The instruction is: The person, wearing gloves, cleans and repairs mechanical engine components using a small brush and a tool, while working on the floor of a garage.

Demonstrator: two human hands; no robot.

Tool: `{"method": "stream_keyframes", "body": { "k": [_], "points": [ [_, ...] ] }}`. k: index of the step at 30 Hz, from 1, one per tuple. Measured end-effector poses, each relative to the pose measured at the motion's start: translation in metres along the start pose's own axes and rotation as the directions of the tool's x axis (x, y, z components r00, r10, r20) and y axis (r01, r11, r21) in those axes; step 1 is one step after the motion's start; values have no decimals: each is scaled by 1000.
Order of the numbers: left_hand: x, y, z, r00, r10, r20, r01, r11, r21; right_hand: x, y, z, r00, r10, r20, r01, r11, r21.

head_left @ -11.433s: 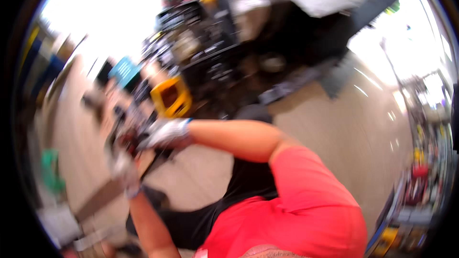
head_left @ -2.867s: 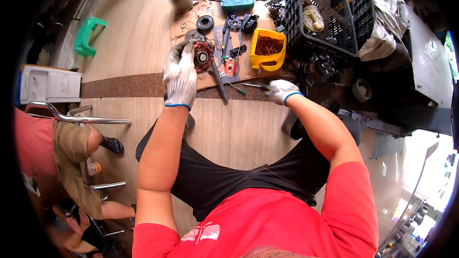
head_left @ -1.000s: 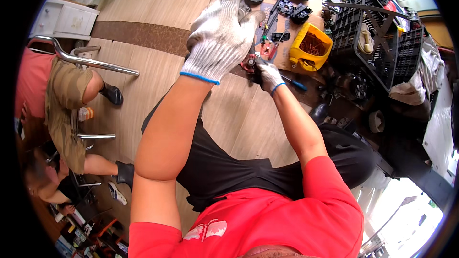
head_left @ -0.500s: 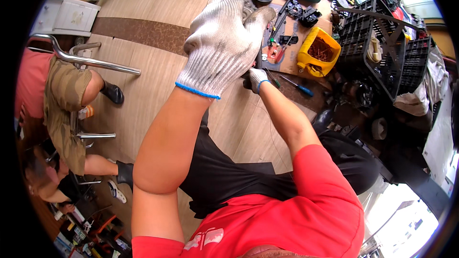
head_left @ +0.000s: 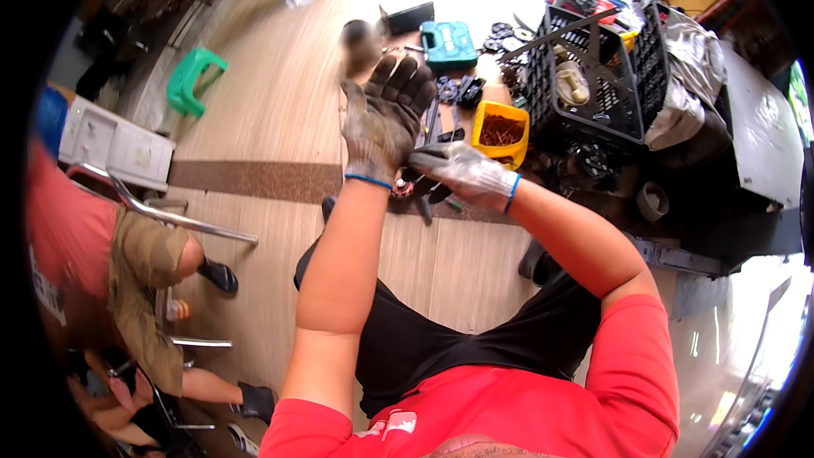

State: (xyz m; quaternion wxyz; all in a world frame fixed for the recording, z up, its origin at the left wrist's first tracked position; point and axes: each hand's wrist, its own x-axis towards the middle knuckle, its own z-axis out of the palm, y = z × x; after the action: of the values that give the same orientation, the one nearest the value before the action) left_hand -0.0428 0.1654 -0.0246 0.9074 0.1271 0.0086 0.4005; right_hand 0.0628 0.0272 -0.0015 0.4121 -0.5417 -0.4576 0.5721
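My left hand [head_left: 386,119], in a soiled work glove, is turned palm up with its fingers apart and loosely curved, holding nothing visible. My right hand [head_left: 466,171], gloved, is beside the left wrist with its fingers pressed together; whatever they hold is hidden. Just below them a red, round mechanical part [head_left: 402,188] shows partly between dark pieces. Behind my hands, black parts [head_left: 468,92] and tools lie on cardboard. A cut-open yellow container [head_left: 515,153] with reddish-brown wire in it stands to the right, and a teal case [head_left: 449,42] lies farther back.
Black plastic crates [head_left: 585,119] with parts and cloth stand at the right, beside a dark structure. A green stool [head_left: 188,83] and white cabinet [head_left: 127,153] stand at the left. A seated person [head_left: 148,259] is beside a metal chair frame at my left, with another person lower down.
My left hand has turned from back up to palm up with its fingers spread. My right hand has come up beside the left wrist. The view has shifted, showing more floor at the top.
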Motion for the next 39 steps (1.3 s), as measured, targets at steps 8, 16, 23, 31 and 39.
{"method": "stream_keyframes", "body": {
  "k": [8,16,23,31,39],
  "points": [
    [9,-10,8,1000,24,0,-24,999,-43,10,13,8,994,-103,-19,104,992,75],
    [-13,-17,24,986,113,-126,-60,928,369,-11,-17,21,985,16,174,45,938,-343],
    [7,-25,14,889,356,-289,-11,646,763,35,37,-25,896,-272,352,410,199,-890],
    [13,-11,8,844,517,-145,-132,460,878,4,-44,-1,988,-109,-107,23,797,-604],
    [7,-13,24,756,654,12,-23,8,1000,17,-22,10,953,-283,-110,108,656,-747]
  ]
}}
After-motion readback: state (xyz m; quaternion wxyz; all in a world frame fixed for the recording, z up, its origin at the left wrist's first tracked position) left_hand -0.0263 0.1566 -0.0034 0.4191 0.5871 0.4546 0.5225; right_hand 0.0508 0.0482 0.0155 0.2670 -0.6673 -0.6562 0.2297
